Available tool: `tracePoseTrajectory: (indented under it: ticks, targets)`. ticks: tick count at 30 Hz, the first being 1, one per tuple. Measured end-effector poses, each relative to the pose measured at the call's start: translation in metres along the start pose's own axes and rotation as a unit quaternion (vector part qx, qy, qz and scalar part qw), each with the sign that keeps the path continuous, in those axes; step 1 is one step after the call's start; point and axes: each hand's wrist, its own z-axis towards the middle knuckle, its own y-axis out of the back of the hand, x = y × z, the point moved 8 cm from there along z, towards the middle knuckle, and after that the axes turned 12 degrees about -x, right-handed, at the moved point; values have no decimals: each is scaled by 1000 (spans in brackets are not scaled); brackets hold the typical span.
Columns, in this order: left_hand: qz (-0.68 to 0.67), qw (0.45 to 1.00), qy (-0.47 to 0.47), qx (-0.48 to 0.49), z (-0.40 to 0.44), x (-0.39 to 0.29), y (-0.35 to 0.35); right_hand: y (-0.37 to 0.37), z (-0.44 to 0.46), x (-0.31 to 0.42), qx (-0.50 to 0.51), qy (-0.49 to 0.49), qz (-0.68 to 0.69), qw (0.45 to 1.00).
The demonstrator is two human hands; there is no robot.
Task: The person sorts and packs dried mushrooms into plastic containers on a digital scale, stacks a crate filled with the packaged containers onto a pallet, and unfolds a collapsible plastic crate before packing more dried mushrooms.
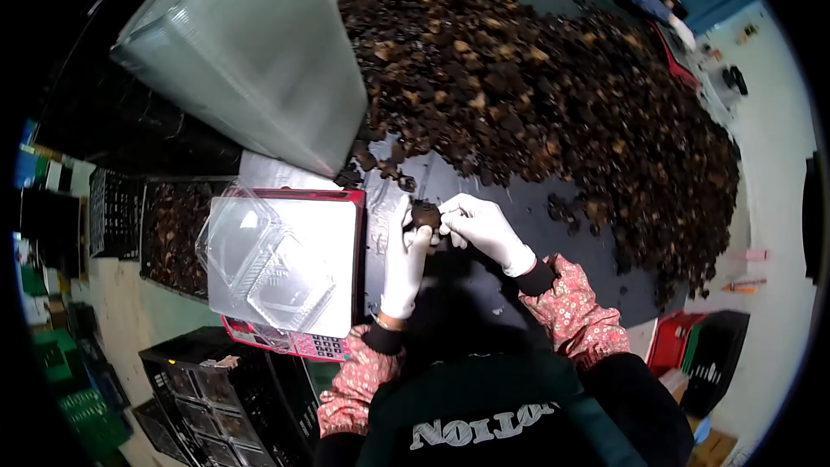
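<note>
Your left hand (405, 252), in a white glove, grasps a rounded, smooth dark piece (425, 215) just above the slick dark surface (536, 207). Your right hand (482, 227), gloved alike, has its fingers curled at the piece's edge; whether they pinch it or only touch it, you cannot tell. Beyond spreads a heap (519, 86) of crinkled brown-black pieces. To your left, a thin, clear plastic container (268, 251) lies on the flat-topped scale (337, 311), near a tall, ribbed translucent stack (259, 52).

Pale floor (121, 285) beside dark table (540, 216)
</note>
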Motion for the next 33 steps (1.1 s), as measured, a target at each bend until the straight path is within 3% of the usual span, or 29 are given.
tracePoseTrajectory:
  ticks: [1, 2, 5, 7, 8, 9, 12, 14, 16, 18, 19, 20, 22, 23, 24, 25, 26, 28, 29, 30, 32, 33]
  targets:
    - [-41, 997, 21, 59, 0, 8, -10, 6, -15, -1, -13, 6, 24, 1000]
    - [-31, 997, 5, 68, 1, 12, -12, 13, -28, 1, -26, 15, 47, 998]
    - [-104, 983, 85, 124, -16, 20, -32, 32, -64, 3, -79, 22, 90, 993]
    - [-260, 923, 224, 173, -36, 27, -50, 44, -88, 6, -104, 24, 99, 989]
    - [-253, 922, 228, 186, -41, 30, -54, 50, -99, 5, -113, 26, 101, 988]
    - [-361, 856, 295, 225, -50, 34, -65, 58, -111, 4, -137, 38, 131, 981]
    - [-500, 730, 400, 239, -65, 49, -75, 94, -161, -2, -222, 31, 125, 966]
    - [-522, 706, 396, 269, -73, 34, -78, 125, -204, -23, -253, 19, 94, 963]
    - [-486, 746, 369, 267, -73, 20, -76, 162, -259, -58, -320, -28, 57, 945]
    - [-478, 744, 392, 254, -73, 12, -73, 199, -315, -112, -384, -101, 27, 917]
    - [-475, 744, 393, 259, -72, 9, -73, 229, -347, -143, -421, -13, -263, 868]
    - [-469, 744, 395, 266, -71, 8, -72, 231, -368, -163, -421, 75, -527, 734]
    - [-453, 752, 390, 279, -66, 16, -70, 236, -403, -192, -412, -261, -609, 626]
    - [-442, 760, 381, 286, -66, 21, -72, 232, -400, -185, -457, -174, -547, 680]
    - [-353, 811, 406, 230, -66, 34, -69, 228, -395, -186, -506, -89, -452, 729]
    - [-320, 825, 412, 216, -68, 42, -70, 219, -383, -181, -543, -88, -290, 783]
    - [-286, 838, 416, 207, -71, 51, -72, 198, -362, -158, -572, -55, -183, 798]
    - [-175, 881, 350, 266, -88, 60, -81, 149, -318, -83, -540, 78, -261, 797]
    - [-125, 893, 311, 301, -100, 64, -87, 132, -295, -85, -493, 157, -181, 836]
    - [-74, 896, 297, 322, -122, 60, -97, 113, -279, -62, -445, 158, -155, 868]
    - [47, 844, 351, 404, -165, 82, -109, 80, -264, -37, -394, 270, -284, 831]
    - [52, 831, 345, 433, -179, 91, -116, 78, -266, -53, -392, 256, -288, 835]
